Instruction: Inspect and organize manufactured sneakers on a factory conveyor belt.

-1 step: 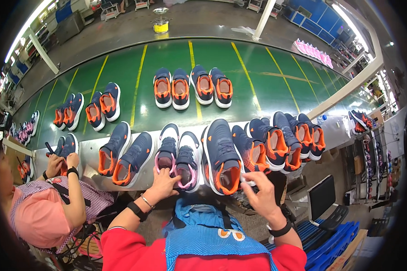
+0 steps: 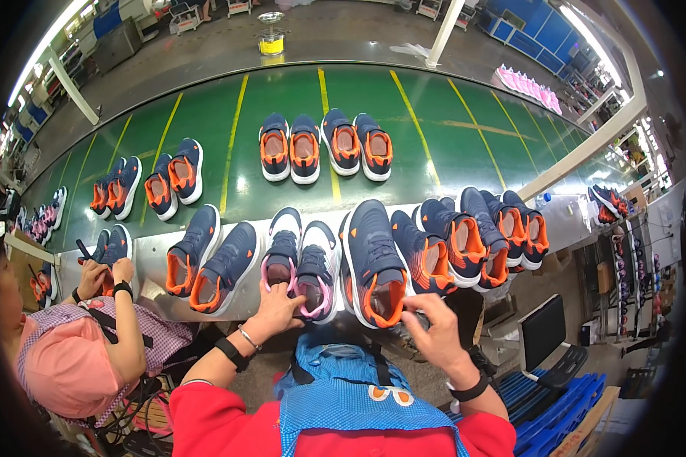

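My left hand [image 2: 277, 311] is at the heel of a navy-and-white sneaker [image 2: 285, 247] with pink lining, its fingers bent over the collar. Its thumb reaches toward the matching sneaker [image 2: 318, 263] on the right. My right hand [image 2: 437, 331] has thumb and forefinger apart, the forefinger at the right heel edge of a larger navy sneaker [image 2: 373, 255] with orange lining. That sneaker stands on the metal ledge, toe pointing away, partly covering another behind its left side. Right of it are several navy-and-orange sneakers [image 2: 465, 240] crowded together; left stands a navy-and-orange pair [image 2: 219, 263].
Beyond the metal ledge [image 2: 152, 263] runs a green belt [image 2: 282, 87] with yellow lines, carrying navy-and-orange pairs [image 2: 305, 148]. A co-worker [image 2: 76, 365] in a pink cap handles sneakers at left. A white post [image 2: 579, 156] slants across the right; a black chair [image 2: 543, 333] stands below it.
My right hand has shifted slightly left and in toward the heel of the large orange-lined sneaker. My left hand stays at the pink-lined sneaker.
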{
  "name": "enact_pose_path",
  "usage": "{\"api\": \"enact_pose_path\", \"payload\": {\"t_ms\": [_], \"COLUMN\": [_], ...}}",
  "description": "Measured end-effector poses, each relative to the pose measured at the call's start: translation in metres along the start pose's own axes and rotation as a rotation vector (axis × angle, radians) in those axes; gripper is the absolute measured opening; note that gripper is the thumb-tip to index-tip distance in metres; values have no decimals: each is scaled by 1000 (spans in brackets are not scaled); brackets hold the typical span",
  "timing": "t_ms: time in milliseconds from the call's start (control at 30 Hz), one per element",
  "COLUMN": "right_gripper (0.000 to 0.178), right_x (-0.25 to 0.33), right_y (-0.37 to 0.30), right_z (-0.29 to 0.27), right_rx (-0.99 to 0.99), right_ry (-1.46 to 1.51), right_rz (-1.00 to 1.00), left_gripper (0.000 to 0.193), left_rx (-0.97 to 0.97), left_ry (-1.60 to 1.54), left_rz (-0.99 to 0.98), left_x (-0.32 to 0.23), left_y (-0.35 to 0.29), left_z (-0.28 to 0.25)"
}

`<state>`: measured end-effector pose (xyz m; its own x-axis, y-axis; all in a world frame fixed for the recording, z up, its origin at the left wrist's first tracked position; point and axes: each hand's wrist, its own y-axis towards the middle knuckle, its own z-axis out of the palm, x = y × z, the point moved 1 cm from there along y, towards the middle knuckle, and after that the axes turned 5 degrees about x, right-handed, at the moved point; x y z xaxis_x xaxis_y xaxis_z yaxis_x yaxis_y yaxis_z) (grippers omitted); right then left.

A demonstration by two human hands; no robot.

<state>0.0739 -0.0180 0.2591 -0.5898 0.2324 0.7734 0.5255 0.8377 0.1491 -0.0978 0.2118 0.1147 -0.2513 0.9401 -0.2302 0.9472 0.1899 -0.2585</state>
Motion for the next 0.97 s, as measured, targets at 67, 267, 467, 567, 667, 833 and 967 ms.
{"api": "enact_pose_path", "payload": {"t_ms": [67,267,467,567,667,833,967], "right_gripper": [18,22,22,20,19,20,28], "right_x": [-4,-17,-17,-9,0,7,5], "right_y": [-6,-31,-34,-32,-28,-44,-72], "right_z": [20,70,84,88,87,49,17], "right_rx": [59,235,280,271,209,64,-20], "right_ry": [63,140,262,354,471,556,836], "right_rz": [-23,-38,83,99,22,-12,-57], "left_gripper": [46,35,34,40,46,32,24], "left_rx": [2,-231,-379,-491,-720,-699,-741], "left_ry": [-6,-154,-418,-566,-547,-374,-107], "left_rz": [-23,103,68,-92,-101,38,627], "left_x": [11,24,2,-6,-17,-42,-92], "left_y": [7,-2,-34,-70,-102,-103,-75], "left_z": [10,-27,-73,-90,-108,-133,-169]}}
